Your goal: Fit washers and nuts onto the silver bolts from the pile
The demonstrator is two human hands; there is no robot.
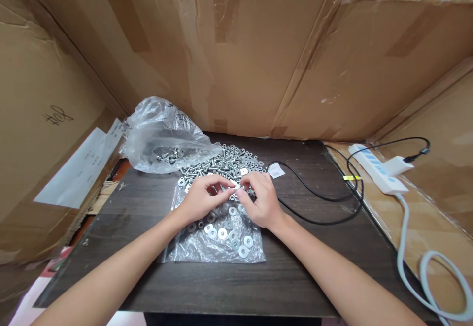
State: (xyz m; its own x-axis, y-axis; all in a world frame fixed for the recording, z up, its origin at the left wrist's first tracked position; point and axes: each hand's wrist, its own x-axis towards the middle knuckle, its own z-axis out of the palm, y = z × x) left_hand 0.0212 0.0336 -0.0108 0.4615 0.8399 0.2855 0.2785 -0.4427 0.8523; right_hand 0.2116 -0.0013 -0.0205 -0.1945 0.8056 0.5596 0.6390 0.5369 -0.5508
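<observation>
Both hands meet over the middle of a dark wood-grain surface (318,267). The left hand (201,199) and the right hand (260,199) have their fingertips drawn together toward each other, pinching a small metal piece (235,185) between them; it is too small to tell whether it is a bolt, a washer or both. Just beneath the hands lies a flat clear plastic bag (192,249) with loose washers (229,231) scattered on it, reaching from under the palms to the near side. Just beyond the fingertips, on the far side, sits a pile of bolts (225,161), and some washers are mixed into it. To the far left of that pile, touching it, is a crumpled clear bag (162,129) with more hardware showing inside. A small white tag (276,170) lies just right of the pile, beside a black cable (321,203) that loops across the right part of the surface. Farther right, off the surface, a white power strip (373,168) rests on cardboard with a white adapter (397,165) plugged in and a white cord (417,262) curling toward the near right corner. Cardboard walls (258,60) enclose the far side and both flanks.
</observation>
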